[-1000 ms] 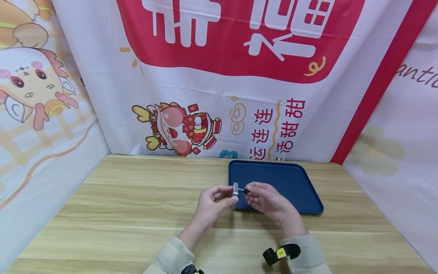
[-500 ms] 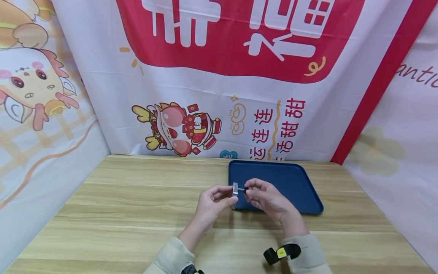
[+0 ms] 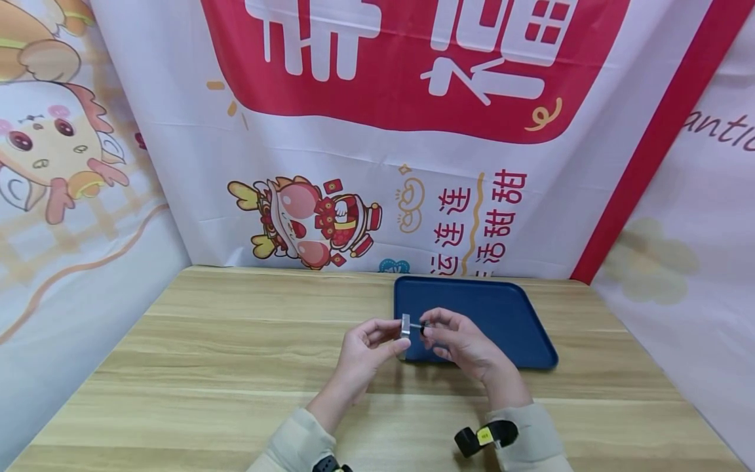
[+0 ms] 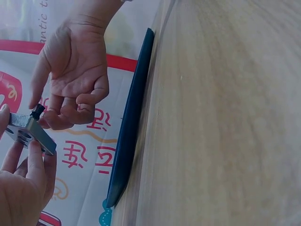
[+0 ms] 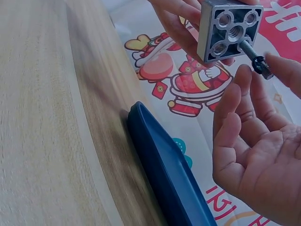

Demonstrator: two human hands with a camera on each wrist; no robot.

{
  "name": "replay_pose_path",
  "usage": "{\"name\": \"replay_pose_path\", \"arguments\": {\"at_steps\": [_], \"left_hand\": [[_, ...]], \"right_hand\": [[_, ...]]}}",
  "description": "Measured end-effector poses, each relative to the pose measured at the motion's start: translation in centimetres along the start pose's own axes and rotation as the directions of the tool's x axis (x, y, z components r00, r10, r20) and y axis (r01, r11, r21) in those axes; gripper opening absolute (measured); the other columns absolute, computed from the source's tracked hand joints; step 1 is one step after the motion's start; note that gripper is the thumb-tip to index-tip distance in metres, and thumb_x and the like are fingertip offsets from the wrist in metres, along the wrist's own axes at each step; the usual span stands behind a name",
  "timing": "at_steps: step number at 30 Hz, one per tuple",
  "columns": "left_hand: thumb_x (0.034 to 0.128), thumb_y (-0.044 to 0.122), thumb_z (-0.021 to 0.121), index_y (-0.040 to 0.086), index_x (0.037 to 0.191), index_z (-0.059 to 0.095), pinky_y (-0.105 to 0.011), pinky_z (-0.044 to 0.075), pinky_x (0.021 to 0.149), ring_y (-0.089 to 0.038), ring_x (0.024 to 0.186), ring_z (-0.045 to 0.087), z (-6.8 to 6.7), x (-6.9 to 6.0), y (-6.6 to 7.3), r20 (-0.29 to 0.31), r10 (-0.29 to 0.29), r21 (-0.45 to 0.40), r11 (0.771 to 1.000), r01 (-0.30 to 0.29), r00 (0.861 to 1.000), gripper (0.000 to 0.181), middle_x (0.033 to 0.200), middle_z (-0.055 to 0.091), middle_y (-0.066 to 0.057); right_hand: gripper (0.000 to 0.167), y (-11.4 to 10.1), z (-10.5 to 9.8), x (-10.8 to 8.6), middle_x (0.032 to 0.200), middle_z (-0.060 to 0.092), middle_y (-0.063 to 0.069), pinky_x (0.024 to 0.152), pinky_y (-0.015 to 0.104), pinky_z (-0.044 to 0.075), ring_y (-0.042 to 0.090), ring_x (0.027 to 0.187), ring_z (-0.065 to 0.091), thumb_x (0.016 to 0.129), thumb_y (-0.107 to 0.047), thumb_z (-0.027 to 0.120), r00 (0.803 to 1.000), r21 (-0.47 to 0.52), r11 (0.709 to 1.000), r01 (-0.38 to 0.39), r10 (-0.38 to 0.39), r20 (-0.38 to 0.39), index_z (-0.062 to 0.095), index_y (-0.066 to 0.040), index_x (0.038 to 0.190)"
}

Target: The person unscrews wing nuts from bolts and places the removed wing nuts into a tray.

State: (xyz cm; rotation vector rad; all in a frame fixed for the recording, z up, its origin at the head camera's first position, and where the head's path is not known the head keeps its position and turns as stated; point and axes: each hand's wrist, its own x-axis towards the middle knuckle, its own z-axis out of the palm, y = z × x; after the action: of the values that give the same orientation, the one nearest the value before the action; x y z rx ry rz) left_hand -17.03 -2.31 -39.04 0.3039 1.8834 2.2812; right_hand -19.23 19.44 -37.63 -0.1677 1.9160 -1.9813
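Note:
The left hand (image 3: pixel 368 351) holds a silver metal block (image 3: pixel 405 326) upright by its edges, between thumb and fingers. In the right wrist view the block (image 5: pixel 230 32) shows a large middle hole and smaller corner holes. A threaded bolt (image 5: pixel 248 48) sticks out of one corner, with a black nut (image 5: pixel 258 65) near its free end. Fingertips of the right hand (image 3: pixel 463 344) lie on either side of that nut; its other fingers are bent beneath, as the left wrist view shows around the nut (image 4: pixel 37 111). The bolt's far end inside the block is hidden.
A blue tray (image 3: pixel 501 321) lies behind and to the right of the hands on the wooden table (image 3: pixel 236 367). Printed cloth (image 3: pixel 354 151) hangs at the back and sides. A black strap with a yellow label (image 3: pixel 485 436) is at the right sleeve.
The right hand's fingers have shifted slightly around the nut, with the index finger now lifted and more bent. The left hand and block have stayed nearly still.

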Motion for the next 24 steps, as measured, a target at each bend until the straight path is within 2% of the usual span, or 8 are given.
{"name": "replay_pose_path", "arguments": {"at_steps": [2,5,7,10,14,24], "left_hand": [[0.0849,0.016,0.079,0.005,0.123,0.065,-0.028,0.058,0.092,-0.020,0.117,0.065,0.02,-0.02,-0.01,-0.001,0.000,-0.002,1.000,0.000,1.000,0.042,0.128,0.069,-0.011],[0.0845,0.016,0.080,0.005,0.122,0.066,-0.028,0.058,0.092,-0.020,0.117,0.065,0.04,-0.04,-0.04,-0.004,0.003,0.002,1.000,-0.003,1.000,0.042,0.127,0.069,-0.010],[0.0845,0.017,0.080,0.005,0.123,0.066,-0.028,0.058,0.092,-0.020,0.117,0.065,0.05,-0.04,-0.06,-0.004,0.007,0.007,1.000,-0.007,1.000,0.042,0.127,0.069,-0.010],[0.0845,0.017,0.080,0.006,0.122,0.066,-0.028,0.057,0.093,-0.020,0.118,0.065,0.05,-0.04,-0.10,-0.003,0.011,0.013,1.000,-0.011,1.000,0.042,0.127,0.069,-0.010],[0.0847,0.018,0.080,0.006,0.123,0.066,-0.028,0.057,0.094,-0.021,0.119,0.064,0.05,-0.02,-0.18,-0.002,0.013,0.021,1.000,-0.013,1.000,0.042,0.128,0.069,-0.009],[0.0845,0.018,0.080,0.006,0.122,0.066,-0.027,0.057,0.093,-0.021,0.119,0.064,0.09,0.00,-0.21,0.000,0.020,0.023,1.000,-0.020,1.000,0.042,0.128,0.069,-0.009]], "right_hand": [[0.015,-0.06,0.01,-0.01,0.088,0.065,-0.006,0.090,0.038,0.040,0.017,0.094,0.059,0.101,-0.035,0.058,1.000,0.005,1.000,-0.005,0.005,-0.001,0.062,-0.021,0.107],[0.034,-0.16,0.14,0.01,0.087,0.064,-0.006,0.085,0.034,0.042,0.015,0.090,0.059,0.101,-0.051,0.049,0.999,0.025,0.999,-0.031,0.032,-0.014,0.061,-0.020,0.106],[0.039,-0.21,0.27,0.03,0.086,0.062,-0.005,0.081,0.030,0.043,0.015,0.088,0.057,0.101,-0.056,0.046,0.998,0.050,0.997,-0.055,0.056,-0.013,0.060,-0.020,0.103],[0.035,-0.18,0.48,0.09,0.083,0.061,-0.005,0.075,0.025,0.044,0.014,0.084,0.055,0.102,-0.054,0.044,0.996,0.094,0.992,-0.090,0.090,-0.004,0.059,-0.023,0.096],[0.032,-0.05,0.60,0.15,0.082,0.062,-0.005,0.071,0.022,0.045,0.012,0.080,0.055,0.104,-0.049,0.043,0.993,0.110,0.987,-0.118,0.115,0.026,0.059,-0.023,0.094],[0.040,0.22,0.47,0.09,0.081,0.063,-0.003,0.068,0.020,0.049,0.012,0.080,0.056,0.104,-0.050,0.043,0.986,0.114,0.981,-0.157,0.148,0.083,0.058,-0.013,0.111]]}}
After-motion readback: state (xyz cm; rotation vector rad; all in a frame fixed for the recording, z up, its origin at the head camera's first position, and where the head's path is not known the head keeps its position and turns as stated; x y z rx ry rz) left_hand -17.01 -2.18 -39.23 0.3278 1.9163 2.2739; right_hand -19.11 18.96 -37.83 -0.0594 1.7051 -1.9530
